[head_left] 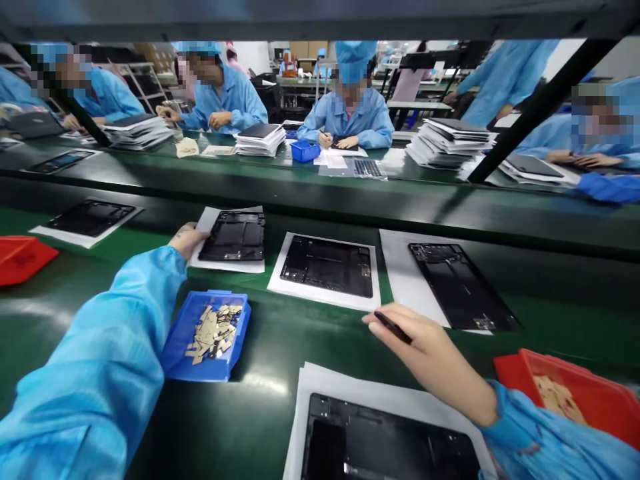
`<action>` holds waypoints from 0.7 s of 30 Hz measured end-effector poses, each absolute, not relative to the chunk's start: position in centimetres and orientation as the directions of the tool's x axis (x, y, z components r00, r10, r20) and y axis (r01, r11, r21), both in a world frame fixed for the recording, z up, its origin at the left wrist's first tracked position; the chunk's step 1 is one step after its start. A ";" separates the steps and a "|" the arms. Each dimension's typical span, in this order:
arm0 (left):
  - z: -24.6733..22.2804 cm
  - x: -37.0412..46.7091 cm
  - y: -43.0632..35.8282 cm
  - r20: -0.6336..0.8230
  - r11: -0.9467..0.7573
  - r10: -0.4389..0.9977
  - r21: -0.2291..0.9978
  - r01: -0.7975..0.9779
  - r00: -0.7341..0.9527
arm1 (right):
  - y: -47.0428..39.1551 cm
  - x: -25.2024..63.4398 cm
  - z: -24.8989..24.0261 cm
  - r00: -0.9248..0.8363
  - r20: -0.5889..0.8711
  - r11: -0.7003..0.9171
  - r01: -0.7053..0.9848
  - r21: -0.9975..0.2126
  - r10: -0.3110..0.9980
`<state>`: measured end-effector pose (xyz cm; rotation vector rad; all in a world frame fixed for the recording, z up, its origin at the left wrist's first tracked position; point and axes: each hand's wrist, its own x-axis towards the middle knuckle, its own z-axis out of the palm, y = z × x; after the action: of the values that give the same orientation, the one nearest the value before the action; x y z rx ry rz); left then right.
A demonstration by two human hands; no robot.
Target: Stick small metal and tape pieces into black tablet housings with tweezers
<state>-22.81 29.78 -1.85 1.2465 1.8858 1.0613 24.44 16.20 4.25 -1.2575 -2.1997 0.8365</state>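
My left hand (188, 239) grips the left edge of a black tablet housing (235, 237) and the white sheet (227, 266) under it. To the right, my right hand (413, 333) is closed around a small dark tool (393, 327), over the bench between several housings. Just above it lies a second housing (327, 267) on white paper, and a third housing (463, 287) is tilted across its sheet at the right. Nearest me is a large housing (395, 443) on stacked paper, cut off by the lower frame edge.
A blue bin (175, 360) of small flat pieces stands beside my left forearm. Red bins (600, 393) stand at right and far left. Another housing (93, 217) lies back left. Beyond the raised ledge, people in blue work beside paper stacks (260, 141).
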 end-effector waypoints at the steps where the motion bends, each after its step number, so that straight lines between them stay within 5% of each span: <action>1: -1.3 -22.2 29.6 -0.101 0.229 0.934 0.905 0.358 -0.344 | 15.5 24.2 4.2 -0.473 0.058 0.363 0.585 -0.725 0.879; 8: 2.9 -15.0 28.6 -0.171 0.167 0.935 0.985 -0.041 -0.310 | 12.3 21.7 3.5 -0.475 -0.087 0.154 0.446 -0.881 0.876; 14: 6.7 -5.0 23.3 -0.019 -0.040 0.971 0.970 -0.239 -0.240 | 10.8 19.1 2.4 -0.513 -0.348 -0.395 0.018 -0.918 0.785; 18: 6.4 2.4 16.9 0.024 -0.077 0.982 0.957 -0.280 -0.186 | 10.7 19.6 4.0 -0.325 -0.185 -0.340 -0.521 -0.783 0.927; 21: 4.5 6.4 10.9 0.014 -0.042 0.987 0.984 -0.174 -0.157 | 9.2 22.2 5.0 -0.044 -0.316 -0.275 -0.620 -0.735 0.948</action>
<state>6.38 10.88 4.48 1.0185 1.1734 1.4226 22.23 9.21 5.05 -0.9338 -0.4854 1.6284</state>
